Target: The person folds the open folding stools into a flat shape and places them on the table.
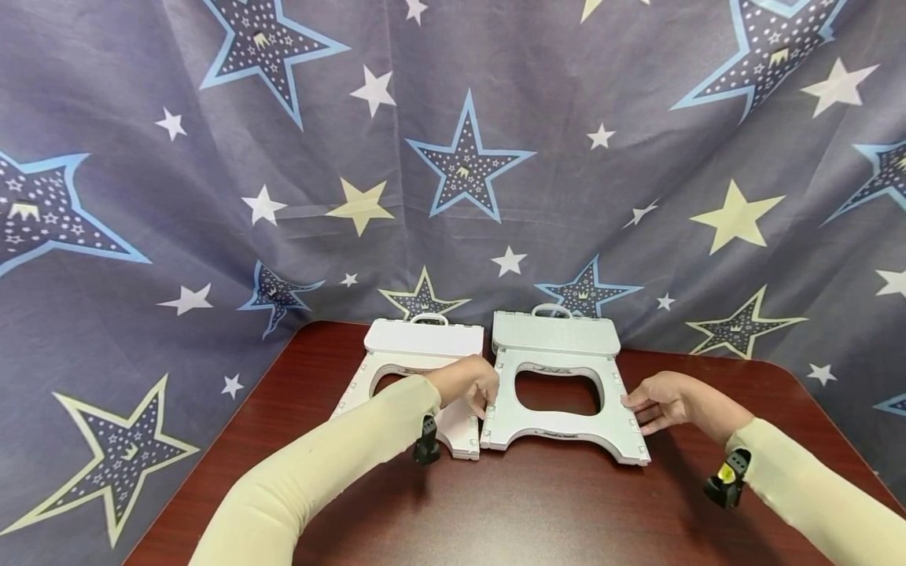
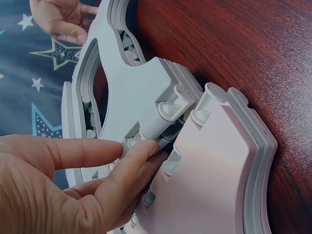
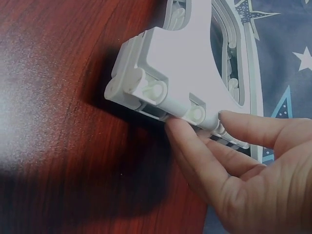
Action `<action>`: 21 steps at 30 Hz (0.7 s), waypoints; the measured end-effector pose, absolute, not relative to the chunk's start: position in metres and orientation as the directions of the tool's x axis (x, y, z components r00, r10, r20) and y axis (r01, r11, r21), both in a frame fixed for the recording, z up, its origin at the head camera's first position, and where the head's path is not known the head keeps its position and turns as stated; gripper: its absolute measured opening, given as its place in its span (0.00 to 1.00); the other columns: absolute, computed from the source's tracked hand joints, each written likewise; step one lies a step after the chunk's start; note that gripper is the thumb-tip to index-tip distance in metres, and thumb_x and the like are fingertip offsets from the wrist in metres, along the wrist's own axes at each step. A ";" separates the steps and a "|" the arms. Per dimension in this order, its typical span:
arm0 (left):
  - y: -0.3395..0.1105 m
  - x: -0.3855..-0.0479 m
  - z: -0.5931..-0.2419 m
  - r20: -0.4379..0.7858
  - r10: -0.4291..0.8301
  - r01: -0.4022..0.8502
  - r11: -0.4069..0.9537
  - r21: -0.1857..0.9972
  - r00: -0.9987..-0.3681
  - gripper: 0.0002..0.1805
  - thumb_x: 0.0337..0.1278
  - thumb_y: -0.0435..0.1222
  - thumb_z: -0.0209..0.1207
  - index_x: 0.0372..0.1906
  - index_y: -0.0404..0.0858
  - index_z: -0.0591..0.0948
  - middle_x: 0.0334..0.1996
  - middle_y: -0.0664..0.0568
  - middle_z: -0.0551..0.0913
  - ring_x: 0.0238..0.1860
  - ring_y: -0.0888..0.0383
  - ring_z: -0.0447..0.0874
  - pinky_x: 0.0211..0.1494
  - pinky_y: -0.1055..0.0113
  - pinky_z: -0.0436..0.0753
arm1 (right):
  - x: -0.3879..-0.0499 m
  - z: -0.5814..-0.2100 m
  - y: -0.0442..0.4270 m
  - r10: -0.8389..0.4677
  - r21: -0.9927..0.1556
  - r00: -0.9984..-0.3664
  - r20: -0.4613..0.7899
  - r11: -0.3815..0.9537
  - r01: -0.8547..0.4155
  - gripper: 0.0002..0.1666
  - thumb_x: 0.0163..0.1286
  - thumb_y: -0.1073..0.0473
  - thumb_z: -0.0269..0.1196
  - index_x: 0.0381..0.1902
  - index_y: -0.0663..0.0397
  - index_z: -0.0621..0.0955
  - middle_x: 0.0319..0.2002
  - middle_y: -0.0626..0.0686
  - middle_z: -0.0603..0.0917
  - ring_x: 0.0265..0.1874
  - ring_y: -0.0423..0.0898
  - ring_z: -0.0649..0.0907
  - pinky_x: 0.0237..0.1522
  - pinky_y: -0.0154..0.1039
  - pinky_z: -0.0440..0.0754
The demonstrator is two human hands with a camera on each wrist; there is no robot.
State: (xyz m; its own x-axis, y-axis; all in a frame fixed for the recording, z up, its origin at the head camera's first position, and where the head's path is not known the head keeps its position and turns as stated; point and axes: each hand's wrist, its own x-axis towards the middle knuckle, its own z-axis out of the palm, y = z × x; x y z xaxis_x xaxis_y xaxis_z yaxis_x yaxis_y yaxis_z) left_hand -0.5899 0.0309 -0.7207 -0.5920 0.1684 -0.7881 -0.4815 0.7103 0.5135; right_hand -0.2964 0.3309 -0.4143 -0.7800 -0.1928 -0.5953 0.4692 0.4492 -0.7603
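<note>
Two folded step stools lie flat side by side. The right one, a pale grey-green folding stool point(image 1: 555, 334), has an oval opening and a handle loop at its far end. My left hand point(image 1: 470, 383) pinches its left hinged edge between thumb and fingers, in the narrow gap between the stools. On the opposite edge, my right hand point(image 1: 663, 401) grips with thumb on top and fingers beneath. The pinkish-white folding stool point(image 1: 425, 338) is partly covered by my left forearm. In the right wrist view, the grey-green stool's corner point(image 3: 183, 63) looks slightly raised from the table.
A dark red-brown wooden table point(image 1: 538, 511) carries both stools. Behind it hangs a grey-blue cloth point(image 1: 594, 212) printed with stars, close to the stools' far ends. Black wrist cameras point(image 1: 427, 440) are strapped over the cream sleeves point(image 1: 340, 444).
</note>
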 end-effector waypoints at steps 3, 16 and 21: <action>0.032 -0.591 -0.726 -0.799 0.176 -0.477 0.722 0.501 -0.574 0.17 0.55 0.22 0.65 0.51 0.21 0.82 0.60 0.34 0.81 0.61 0.47 0.79 0.47 0.56 0.89 | -0.296 -0.415 0.331 -0.192 -0.758 -0.779 -0.597 0.451 0.471 0.05 0.75 0.66 0.57 0.38 0.61 0.79 0.36 0.52 0.80 0.40 0.48 0.83 0.48 0.46 0.87; 0.038 -0.575 -0.715 -0.781 0.148 -0.471 0.725 0.503 -0.607 0.19 0.55 0.20 0.62 0.53 0.19 0.80 0.58 0.31 0.82 0.55 0.42 0.83 0.43 0.55 0.90 | -0.297 -0.419 0.332 -0.181 -0.750 -0.776 -0.605 0.455 0.479 0.04 0.74 0.67 0.57 0.39 0.64 0.77 0.37 0.55 0.79 0.42 0.50 0.82 0.49 0.48 0.87; 0.041 -0.566 -0.707 -0.772 0.124 -0.478 0.721 0.502 -0.624 0.18 0.55 0.20 0.62 0.52 0.18 0.79 0.54 0.30 0.83 0.48 0.40 0.86 0.41 0.54 0.90 | -0.297 -0.421 0.333 -0.182 -0.749 -0.775 -0.606 0.458 0.479 0.04 0.75 0.67 0.57 0.41 0.65 0.77 0.38 0.55 0.79 0.43 0.51 0.83 0.50 0.49 0.87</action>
